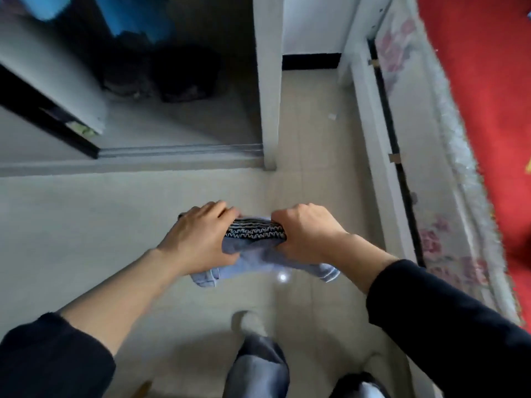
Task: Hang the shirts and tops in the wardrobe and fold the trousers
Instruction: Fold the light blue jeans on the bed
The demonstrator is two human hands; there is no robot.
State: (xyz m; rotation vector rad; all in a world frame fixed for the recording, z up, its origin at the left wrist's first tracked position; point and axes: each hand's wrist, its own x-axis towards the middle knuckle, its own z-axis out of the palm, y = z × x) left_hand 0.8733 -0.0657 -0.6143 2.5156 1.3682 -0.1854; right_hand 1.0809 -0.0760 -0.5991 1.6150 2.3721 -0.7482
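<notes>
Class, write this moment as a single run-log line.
left hand: grips blue trousers | right hand: grips blue trousers | blue trousers: bunched, off the floor | wardrobe: open

Left grip point(198, 239) and right grip point(304, 234) clutch folded blue trousers point(258, 254) by the striped waistband, above the floor point(86, 225). Open wardrobe point(178, 116) ahead. Bed point(474, 110) at right.
</notes>
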